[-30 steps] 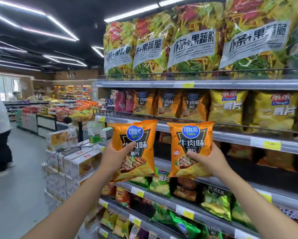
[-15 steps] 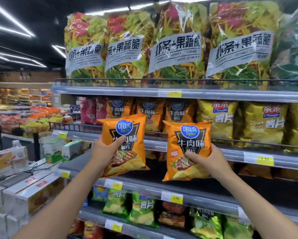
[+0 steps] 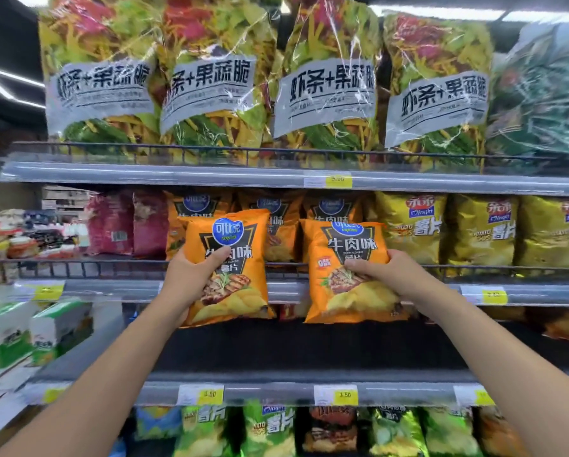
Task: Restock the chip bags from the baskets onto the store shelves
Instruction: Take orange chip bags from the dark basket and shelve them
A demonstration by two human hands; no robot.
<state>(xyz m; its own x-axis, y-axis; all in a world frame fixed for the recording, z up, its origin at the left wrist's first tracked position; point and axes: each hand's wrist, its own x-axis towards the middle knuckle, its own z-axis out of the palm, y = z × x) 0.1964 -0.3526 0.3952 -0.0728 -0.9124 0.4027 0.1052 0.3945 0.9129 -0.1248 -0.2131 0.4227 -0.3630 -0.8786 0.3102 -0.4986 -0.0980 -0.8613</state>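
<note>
Left hand (image 3: 191, 278) fingers clamped on left orange bag (image 3: 225, 268); right hand (image 3: 385, 275) fingers clamped on right orange bag (image 3: 349, 275)

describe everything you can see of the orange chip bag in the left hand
The left orange chip bag is glossy, puffed film, with a blue round logo at the top, black Chinese lettering on a dark panel, and grilled meat over yellow chips below. It is upright, tilted slightly. The left hand grips its lower left edge, thumb across the front. It is raised before the matching orange bags on the shelf.
</note>
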